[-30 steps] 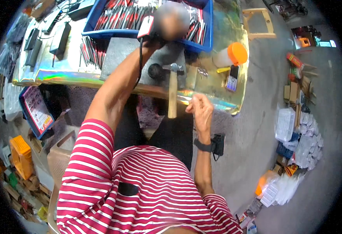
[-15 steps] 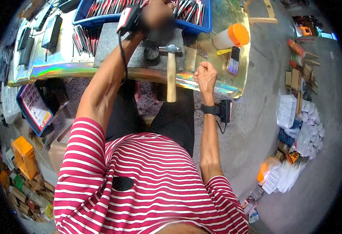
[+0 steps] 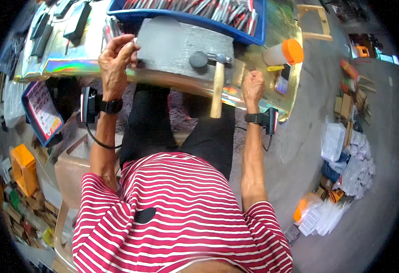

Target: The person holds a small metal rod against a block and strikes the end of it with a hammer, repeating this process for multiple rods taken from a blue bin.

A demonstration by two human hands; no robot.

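My left hand (image 3: pixel 115 63) is over the table's near edge, left of a grey metal block (image 3: pixel 211 43). Its fingers are loosely curled and apart, with nothing visible in them. Behind it stands a bunch of slim grey-and-red tools (image 3: pixel 112 28), partly hidden. My right hand (image 3: pixel 253 86) is closed in a fist at the near edge, right of the hammer; whatever it may hold is hidden. The hammer (image 3: pixel 217 86) lies with its head on the block and its wooden handle overhanging the edge. A small dark round piece (image 3: pixel 198 59) sits beside its head.
A blue tray (image 3: pixel 259 34) full of similar slim tools stands behind the block. At right are an orange-lidded jar (image 3: pixel 281 52), a yellow-handled tool (image 3: pixel 275 68) and a phone (image 3: pixel 282 83). Black boxes (image 3: pixel 77 22) lie at far left. A plastic chair (image 3: pixel 67 175) stands lower left.
My left hand has come back from over the blue tray to the left of the block. My right hand stays in a fist near the edge. The whole view has shifted slightly.
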